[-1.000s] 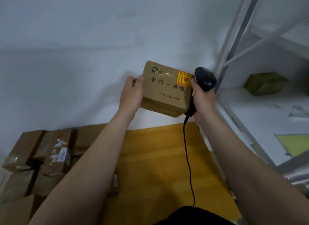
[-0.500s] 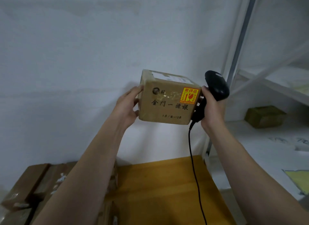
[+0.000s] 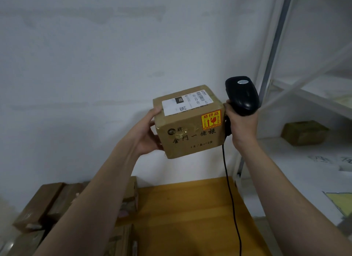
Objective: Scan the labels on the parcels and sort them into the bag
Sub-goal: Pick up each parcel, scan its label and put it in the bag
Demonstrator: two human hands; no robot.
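Observation:
A brown cardboard parcel [image 3: 190, 128] is held up in front of the white wall. Its top carries a white shipping label [image 3: 185, 102], and its front has a yellow and red fragile sticker [image 3: 211, 119] and black printed characters. My left hand [image 3: 147, 135] grips the parcel's left side. My right hand [image 3: 241, 125] grips a black corded barcode scanner [image 3: 242, 95] and rests against the parcel's right side. The scanner's head stands above and to the right of the label. No bag is in view.
Several brown parcels [image 3: 43, 208] are piled at the lower left beside a wooden table [image 3: 190, 217]. A white metal shelf rack [image 3: 270, 65] stands on the right, with a greenish box [image 3: 304, 132] on one shelf. The scanner cable [image 3: 231, 198] hangs down over the table.
The parcel has tipped toward me, so its top with the white label now shows. Both hands and the scanner stayed on either side of it.

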